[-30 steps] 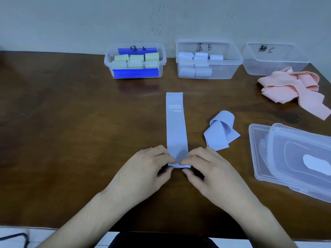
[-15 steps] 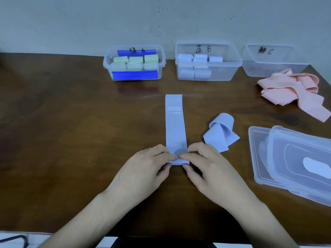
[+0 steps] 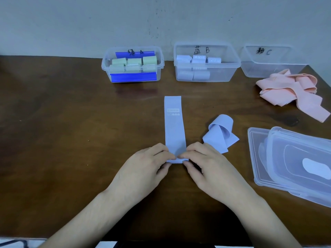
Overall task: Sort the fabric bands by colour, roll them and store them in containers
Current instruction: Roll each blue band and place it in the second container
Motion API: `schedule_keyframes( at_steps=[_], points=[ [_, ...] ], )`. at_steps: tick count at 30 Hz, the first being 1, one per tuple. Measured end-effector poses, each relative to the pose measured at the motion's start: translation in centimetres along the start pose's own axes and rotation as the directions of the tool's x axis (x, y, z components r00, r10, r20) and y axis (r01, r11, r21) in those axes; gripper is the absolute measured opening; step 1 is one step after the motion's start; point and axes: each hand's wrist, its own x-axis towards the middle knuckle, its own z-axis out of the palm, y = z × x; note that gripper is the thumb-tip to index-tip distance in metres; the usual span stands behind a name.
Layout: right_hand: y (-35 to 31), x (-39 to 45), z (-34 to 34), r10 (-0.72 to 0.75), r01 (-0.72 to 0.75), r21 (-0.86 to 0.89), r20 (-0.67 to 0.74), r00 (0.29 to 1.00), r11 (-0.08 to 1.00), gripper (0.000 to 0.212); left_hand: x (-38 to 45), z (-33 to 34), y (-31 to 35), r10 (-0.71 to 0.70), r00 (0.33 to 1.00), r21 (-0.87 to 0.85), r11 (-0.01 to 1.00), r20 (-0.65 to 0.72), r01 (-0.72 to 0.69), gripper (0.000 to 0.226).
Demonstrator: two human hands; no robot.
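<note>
I see a dark brown wooden tabletop (image 3: 53, 140). On it lie three clear plastic containers (image 3: 206, 76), stacked clear lids (image 3: 290, 167), a flat light-blue fabric band (image 3: 174, 126), a loose light-blue band (image 3: 221, 135) and pink bands (image 3: 290, 92).

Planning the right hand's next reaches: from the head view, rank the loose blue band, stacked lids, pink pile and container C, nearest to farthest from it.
From the right hand:
1. Loose blue band, just beyond its knuckles.
2. Stacked lids, to its right.
3. Pink pile, far right.
4. Container C, back right by the wall.
</note>
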Motion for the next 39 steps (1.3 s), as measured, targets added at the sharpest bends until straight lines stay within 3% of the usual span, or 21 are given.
schedule_keyframes(
  at_steps=[9, 17, 26, 39],
  points=[
    [0.2, 0.4, 0.1, -0.017, 0.015, -0.028, -0.064, 0.998, 0.999, 0.022, 0.6, 0.1, -0.3, -0.062, 0.998, -0.019, 0.998, 0.01, 0.062, 0.021],
    [0.3, 1.6, -0.6, -0.006, 0.007, -0.035, 0.01, 1.0, 0.999, 0.025, 0.9, -0.1, -0.5, -0.006, 1.0, 0.022, 1.0, -0.002, 0.006, 0.02],
    [0.1, 2.0, -1.0, 0.002, -0.001, -0.053, 0.014, 1.0, 0.999, 0.025, 1.7, 0.0, -0.8, -0.039, 0.999, 0.057, 0.998, 0.004, 0.038, 0.024],
    [0.0, 3.5, -1.9, 0.001, 0.01, -0.097, 0.112, 0.994, 0.995, 0.025, 2.7, -0.5, -1.4, -0.045, 0.999, -0.028, 0.999, 0.018, 0.046, 0.018]
  ],
)
